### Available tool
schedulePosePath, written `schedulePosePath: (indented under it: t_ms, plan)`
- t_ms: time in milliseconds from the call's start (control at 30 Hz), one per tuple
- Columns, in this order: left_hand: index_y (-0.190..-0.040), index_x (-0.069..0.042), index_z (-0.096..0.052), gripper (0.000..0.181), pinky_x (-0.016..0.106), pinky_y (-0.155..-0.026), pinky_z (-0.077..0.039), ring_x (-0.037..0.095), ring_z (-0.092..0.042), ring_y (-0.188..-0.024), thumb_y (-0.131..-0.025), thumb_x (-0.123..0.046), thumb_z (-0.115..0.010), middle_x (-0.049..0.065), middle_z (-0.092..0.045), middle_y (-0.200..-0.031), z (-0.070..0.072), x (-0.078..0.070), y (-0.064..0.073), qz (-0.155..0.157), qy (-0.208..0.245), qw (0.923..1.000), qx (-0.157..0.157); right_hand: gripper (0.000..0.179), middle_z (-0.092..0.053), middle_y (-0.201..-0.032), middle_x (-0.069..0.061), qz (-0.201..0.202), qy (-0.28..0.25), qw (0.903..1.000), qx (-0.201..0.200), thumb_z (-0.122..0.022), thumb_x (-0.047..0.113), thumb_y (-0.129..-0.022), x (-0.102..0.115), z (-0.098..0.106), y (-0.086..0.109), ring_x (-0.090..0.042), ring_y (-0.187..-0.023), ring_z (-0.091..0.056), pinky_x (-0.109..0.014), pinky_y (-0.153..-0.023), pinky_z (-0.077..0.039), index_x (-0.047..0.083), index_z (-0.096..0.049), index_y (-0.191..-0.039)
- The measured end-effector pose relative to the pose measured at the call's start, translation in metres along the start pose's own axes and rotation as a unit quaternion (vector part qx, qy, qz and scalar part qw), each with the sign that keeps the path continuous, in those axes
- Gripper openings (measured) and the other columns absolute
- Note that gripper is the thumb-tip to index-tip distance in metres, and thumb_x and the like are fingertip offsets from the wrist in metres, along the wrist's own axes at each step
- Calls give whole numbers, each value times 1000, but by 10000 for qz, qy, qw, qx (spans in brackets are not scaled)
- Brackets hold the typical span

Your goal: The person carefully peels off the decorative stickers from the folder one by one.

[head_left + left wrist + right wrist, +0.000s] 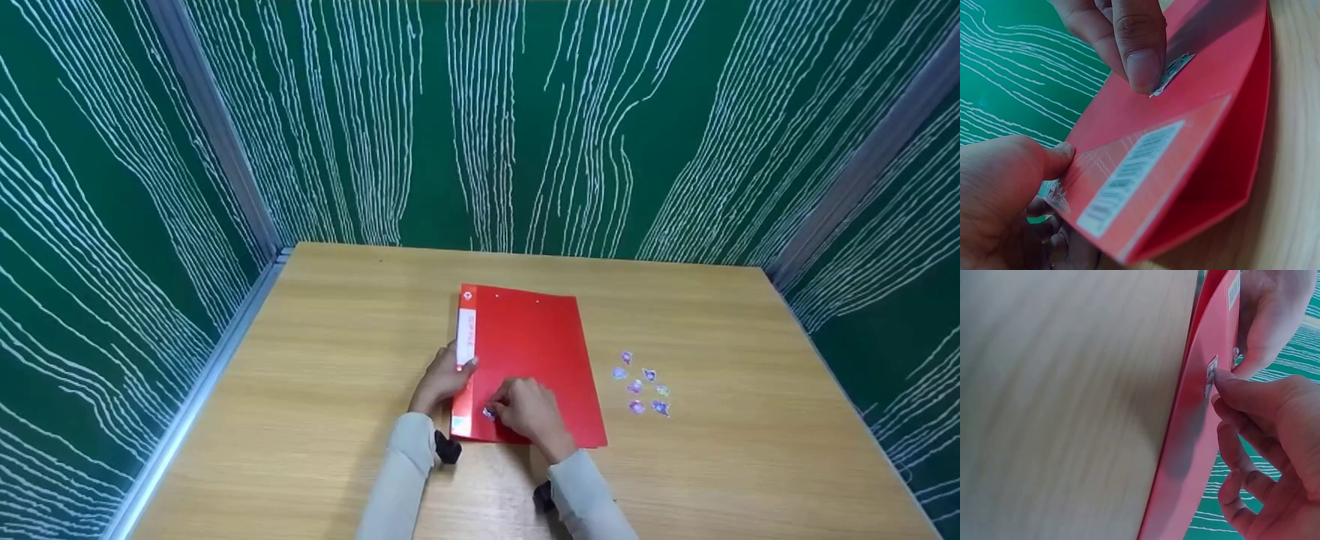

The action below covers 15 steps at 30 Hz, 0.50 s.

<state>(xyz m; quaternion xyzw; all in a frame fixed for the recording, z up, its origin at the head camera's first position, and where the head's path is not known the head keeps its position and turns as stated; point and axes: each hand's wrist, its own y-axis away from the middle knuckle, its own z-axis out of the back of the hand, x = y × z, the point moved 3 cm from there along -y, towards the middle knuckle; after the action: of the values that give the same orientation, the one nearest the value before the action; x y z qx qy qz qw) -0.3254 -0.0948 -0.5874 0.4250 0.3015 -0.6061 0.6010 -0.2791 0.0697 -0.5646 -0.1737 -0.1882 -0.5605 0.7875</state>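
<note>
A red file folder [529,345] lies on the wooden table, with a white label and a barcode [1131,177] along its spine. My left hand [441,381] grips the spine edge, thumb on top and the other fingers underneath. Near the folder's lower left corner, my right hand [529,409] pinches a small, shiny sticker [1174,72] between thumb and forefinger. The sticker is against or just over the cover; whether it is stuck down I cannot tell. In the right wrist view, the other fingers [1244,472] of that hand are loosely bent.
Several small purple and blue stickers [636,407] lie loose on the table [720,465] to the right of the folder. Green walls [431,150] with white wavy lines enclose the table's back and sides. The folder's bottom edge gapes open in the left wrist view.
</note>
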Motion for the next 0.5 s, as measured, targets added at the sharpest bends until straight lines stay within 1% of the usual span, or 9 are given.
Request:
schedulePosePath:
  t_ms: [67,267,400,500]
  plan:
    - [-155,-8,-30,61,52,-106,-44,33,-52,-120,-102,-26,-53,23,-48,-136,0,0,-1,-39,-25,10000,7,16,-74,-84,2,73,90,9999,-26,-82,28,-81,1,0,0,-13,-76,-67,-31,-71,-59,16,-79,-91]
    - [-156,-10,-29,62,52,-109,-41,32,-50,-123,-102,-26,-54,21,-47,-140,1,1,-2,23,-43,10000,30,18,-74,-86,0,292,282,9991,-74,-82,25,-82,2,0,1,-13,-76,-68,-29,-70,-58,13,-78,-95]
    - [-150,-1,-37,56,53,-107,-43,35,-52,-120,-101,-22,-55,25,-53,-130,1,-1,-3,-480,-312,9983,-100,15,-73,-83,0,511,520,9970,-258,-83,23,-81,4,-2,1,-14,-72,-67,-30,-67,-58,13,-78,-91]
    - [-143,4,-43,51,53,-106,-44,37,-54,-117,-100,-18,-56,27,-58,-123,1,-2,-5,-812,-446,9955,-201,13,-71,-83,-1,568,659,9959,-263,-82,22,-82,4,-4,1,-13,-70,-63,-31,-66,-58,12,-77,-88]
